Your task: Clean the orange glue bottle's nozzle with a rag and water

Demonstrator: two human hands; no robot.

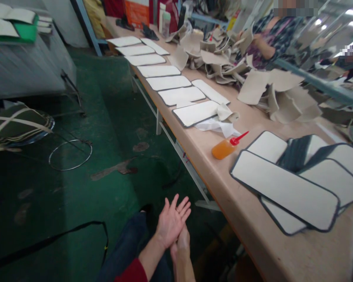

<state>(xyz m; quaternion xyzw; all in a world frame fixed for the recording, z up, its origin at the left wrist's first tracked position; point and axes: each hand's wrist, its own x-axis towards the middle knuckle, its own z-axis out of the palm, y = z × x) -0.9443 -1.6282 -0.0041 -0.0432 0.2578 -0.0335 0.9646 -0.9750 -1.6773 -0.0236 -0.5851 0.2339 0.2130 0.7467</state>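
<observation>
My left hand (172, 222) is held palm up below the table edge, fingers spread, with a ring on one finger and nothing in the palm. My right hand (182, 239) touches it from below and beside, at the heel of the palm; its fingers are mostly hidden. On the table (223, 188), a squeeze bottle (223, 149) of orange liquid lies with its red nozzle pointing right. Closer to me, several white rounded panels with dark edging (285, 190) lie in an overlapping pile.
A row of similar white panels (169, 83) runs along the table's far left edge. Curved beige pieces (294, 98) are heaped behind, where another person (270, 39) works. On the green floor are a metal ring (70, 169) and a black strap (61, 234).
</observation>
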